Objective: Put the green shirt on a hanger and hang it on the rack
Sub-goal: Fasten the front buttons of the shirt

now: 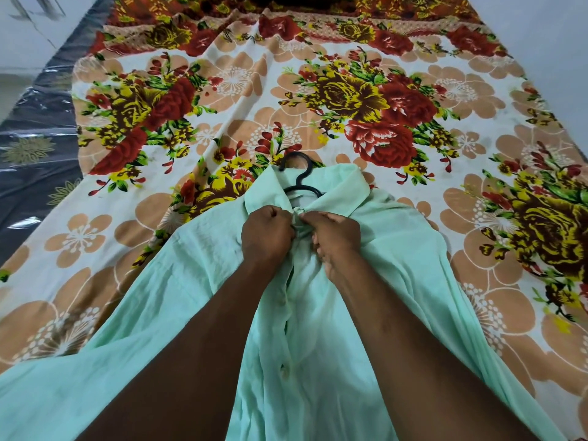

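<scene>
Shirt (191, 297): left hand (267, 238) and right hand (335, 240) curl their fingers (318, 219) tight, pinching the placket at the top button; a hard tug could shift the hanger (302, 187) just beyond them

views: one, head-worn, wide-angle
position: over the near edge of the bed (241, 100), at head height
facing: forward and down, along the bed toward its far edge
range: close; both forearms enter from the bottom, left hand (265, 238) and right hand (337, 237) meet mid-frame on the green shirt (191, 297)
coverage: bed's left edge with pale floor (28, 33) beyond; right edge too; far end runs off the top
</scene>
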